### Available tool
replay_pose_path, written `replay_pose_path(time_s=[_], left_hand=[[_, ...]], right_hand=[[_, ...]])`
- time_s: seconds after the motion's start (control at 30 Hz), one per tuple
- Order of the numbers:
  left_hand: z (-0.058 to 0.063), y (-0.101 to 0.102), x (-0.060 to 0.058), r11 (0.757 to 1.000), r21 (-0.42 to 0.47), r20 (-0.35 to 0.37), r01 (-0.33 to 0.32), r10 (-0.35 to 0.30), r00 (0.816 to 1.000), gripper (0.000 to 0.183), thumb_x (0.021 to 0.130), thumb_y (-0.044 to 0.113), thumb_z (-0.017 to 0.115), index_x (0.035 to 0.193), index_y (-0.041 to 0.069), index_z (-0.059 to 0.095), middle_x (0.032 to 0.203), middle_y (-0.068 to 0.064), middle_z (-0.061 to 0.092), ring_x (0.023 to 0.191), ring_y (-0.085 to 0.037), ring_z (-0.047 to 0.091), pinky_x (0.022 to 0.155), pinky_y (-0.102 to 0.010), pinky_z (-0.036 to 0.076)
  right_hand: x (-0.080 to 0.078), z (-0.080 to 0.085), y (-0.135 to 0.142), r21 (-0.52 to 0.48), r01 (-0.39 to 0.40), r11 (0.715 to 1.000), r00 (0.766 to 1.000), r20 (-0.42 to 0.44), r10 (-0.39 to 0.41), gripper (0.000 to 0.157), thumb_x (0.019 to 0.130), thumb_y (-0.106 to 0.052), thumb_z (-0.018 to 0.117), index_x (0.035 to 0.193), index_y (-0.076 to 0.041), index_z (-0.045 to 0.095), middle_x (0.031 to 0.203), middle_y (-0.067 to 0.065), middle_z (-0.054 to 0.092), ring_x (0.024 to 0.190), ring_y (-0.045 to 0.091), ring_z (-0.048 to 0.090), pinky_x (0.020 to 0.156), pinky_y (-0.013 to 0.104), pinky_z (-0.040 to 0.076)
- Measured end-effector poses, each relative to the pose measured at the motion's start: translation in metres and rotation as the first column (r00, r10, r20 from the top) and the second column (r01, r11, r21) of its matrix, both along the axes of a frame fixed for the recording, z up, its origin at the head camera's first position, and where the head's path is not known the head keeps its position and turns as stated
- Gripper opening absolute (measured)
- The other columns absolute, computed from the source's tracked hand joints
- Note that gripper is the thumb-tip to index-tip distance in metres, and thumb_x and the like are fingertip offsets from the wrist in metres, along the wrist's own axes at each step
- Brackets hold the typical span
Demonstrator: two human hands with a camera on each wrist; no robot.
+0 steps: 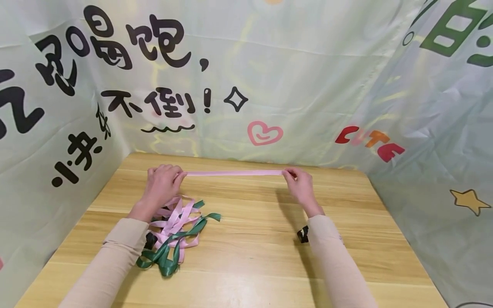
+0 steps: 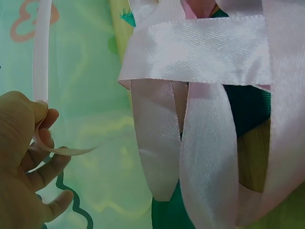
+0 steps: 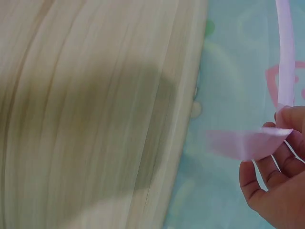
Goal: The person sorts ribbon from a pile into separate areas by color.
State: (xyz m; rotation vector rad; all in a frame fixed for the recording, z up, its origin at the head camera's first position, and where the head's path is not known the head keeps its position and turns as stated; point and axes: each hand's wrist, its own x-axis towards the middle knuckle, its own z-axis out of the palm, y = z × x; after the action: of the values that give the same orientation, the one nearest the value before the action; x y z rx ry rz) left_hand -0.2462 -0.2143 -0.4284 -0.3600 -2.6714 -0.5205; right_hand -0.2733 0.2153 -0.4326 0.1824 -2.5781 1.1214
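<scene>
A pink satin ribbon (image 1: 234,173) is stretched straight between both hands, above the far part of the wooden table. My left hand (image 1: 163,183) pinches one end between thumb and forefinger; in the left wrist view a short tail (image 2: 71,151) curls past the fingers. At the other end, my right hand (image 1: 300,185) pinches the ribbon the same way, and in the right wrist view a loose flap (image 3: 243,143) sticks out beside the fingers. Below the left hand lies a tangled heap of pink ribbons (image 1: 175,222) and green ribbons (image 1: 167,265), partly hidden by the left forearm.
The wooden table (image 1: 246,273) meets printed cloth walls (image 1: 300,85) at the back and both sides. A small black item (image 1: 303,234) shows beside the right sleeve. Another black piece (image 1: 150,241) appears by the left cuff, next to the heap.
</scene>
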Motion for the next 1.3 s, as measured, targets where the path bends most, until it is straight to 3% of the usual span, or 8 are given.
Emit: replay_pose_path(time_s=[0.3,0.77,1.1,1.3], left_hand=[[0.0,-0.003,-0.004,0.995,0.097,0.073,-0.035,0.028,0.997,0.026,0.108,0.027,0.059,0.109,0.005,0.073,0.1,-0.015,0.073,0.099,-0.038,0.064,0.087,-0.056,0.035],[-0.003,-0.005,-0.02,0.981,0.159,0.115,-0.109,0.091,0.989,0.031,0.108,0.03,0.058,0.117,0.004,0.072,0.109,-0.02,0.074,0.105,-0.043,0.063,0.087,-0.056,0.036],[-0.008,-0.006,-0.034,0.961,0.225,0.178,-0.161,0.122,0.976,0.03,0.104,0.026,0.058,0.116,0.002,0.072,0.117,-0.023,0.072,0.112,-0.046,0.063,0.093,-0.062,0.037],[-0.011,-0.006,-0.044,0.951,0.241,0.197,-0.196,0.149,0.969,0.025,0.102,0.023,0.055,0.105,0.005,0.072,0.104,-0.017,0.073,0.101,-0.04,0.066,0.086,-0.055,0.039]], right_hand=[[-0.002,-0.002,0.033,-0.022,0.047,0.999,0.998,0.05,-0.045,0.036,0.109,-0.029,0.058,0.126,0.0,0.071,0.129,0.024,0.071,0.125,0.042,0.067,0.101,0.056,0.055],[-0.006,-0.002,0.066,-0.032,0.192,0.981,0.977,0.095,-0.189,0.039,0.11,-0.029,0.055,0.127,0.003,0.07,0.128,0.027,0.071,0.124,0.041,0.068,0.099,0.055,0.057],[-0.014,-0.004,0.081,-0.013,0.239,0.971,0.958,0.167,-0.234,0.042,0.11,-0.032,0.053,0.129,0.002,0.07,0.13,0.028,0.07,0.125,0.043,0.066,0.102,0.056,0.054],[-0.018,-0.005,0.085,-0.002,0.247,0.969,0.949,0.2,-0.242,0.041,0.109,-0.03,0.052,0.127,0.001,0.071,0.13,0.027,0.07,0.125,0.044,0.064,0.104,0.057,0.051]])
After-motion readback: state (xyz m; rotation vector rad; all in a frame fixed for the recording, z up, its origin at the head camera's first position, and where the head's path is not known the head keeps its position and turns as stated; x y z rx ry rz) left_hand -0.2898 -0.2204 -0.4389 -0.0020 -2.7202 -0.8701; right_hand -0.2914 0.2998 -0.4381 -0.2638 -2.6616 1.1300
